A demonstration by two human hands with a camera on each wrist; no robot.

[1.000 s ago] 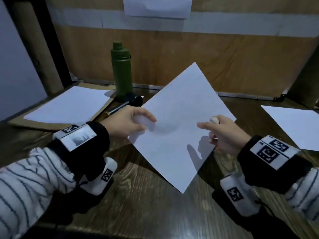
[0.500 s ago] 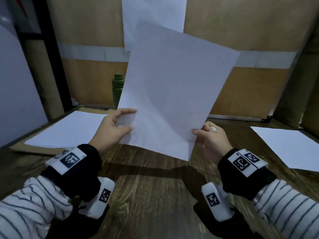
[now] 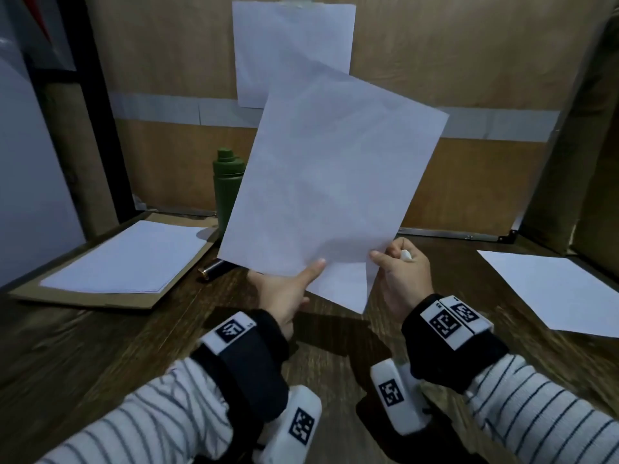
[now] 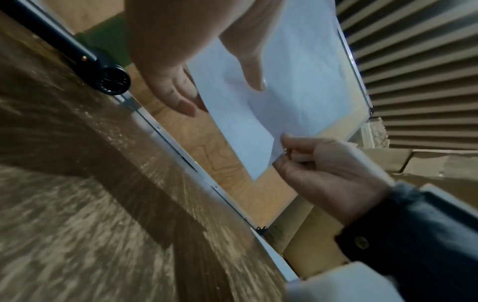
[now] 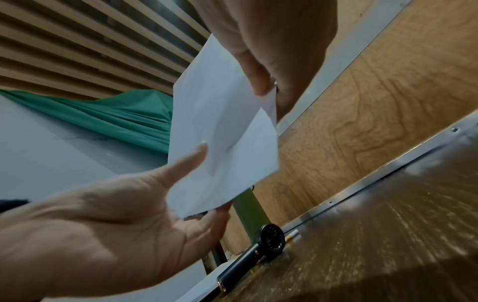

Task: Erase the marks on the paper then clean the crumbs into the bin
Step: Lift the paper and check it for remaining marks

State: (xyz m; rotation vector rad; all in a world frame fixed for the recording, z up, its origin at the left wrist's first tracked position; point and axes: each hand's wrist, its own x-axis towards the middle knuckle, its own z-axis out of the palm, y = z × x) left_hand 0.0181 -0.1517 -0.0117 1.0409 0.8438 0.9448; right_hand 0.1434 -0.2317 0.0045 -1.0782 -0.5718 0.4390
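A white sheet of paper is held up off the wooden table, tilted, its face looking blank from here. My left hand pinches its lower edge, thumb on the front and fingers behind, as the left wrist view shows on the paper. My right hand pinches the lower right edge and also keeps a small white eraser tucked in its fingers. The right wrist view shows the paper between both hands. No bin or crumbs show in any view.
A green bottle stands behind the sheet. A black handheld fan and a pencil lie by it. A paper stack on cardboard sits left, a loose sheet right, and another sheet is taped to the back wall.
The sheet went from lying on the table to held upright. My left hand slid from its left edge to the bottom edge, close to my right hand.
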